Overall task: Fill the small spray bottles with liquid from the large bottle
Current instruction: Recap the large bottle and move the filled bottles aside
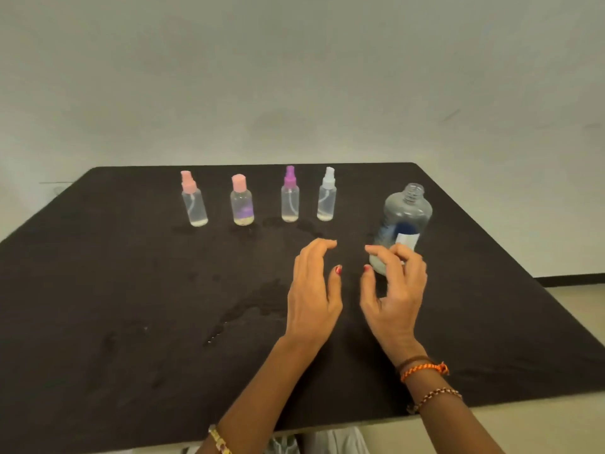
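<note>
Four small bottles are standing upright in a row near the far edge of a black table (98, 290): a pink-topped spray bottle (193, 199), a pink-capped squat bottle (242, 201), a purple-topped spray bottle (290, 195), and a white-topped spray bottle (326, 195). All are wearing their tops and are spaced apart. To their right, a large clear bottle (404, 221) with a blue and white label is standing uncapped, its neck open. It is looking mostly empty, so it is probably light, thin-walled and easy to squash or tip.

Both hands are hovering above the table, gripping nothing. The left hand (314, 290) is hanging with its fingers loosely curved. The right hand (394, 290) is loosely curled just in front of the large bottle's base; whether it is touching it cannot be told.

Wet patches (248, 309) are darkening the cloth mid-table, so plastic may be slippery. Gripping the large bottle around its wide middle seems safest. Open room is lying in front of the row, and the table's right edge is running close to the large bottle.
</note>
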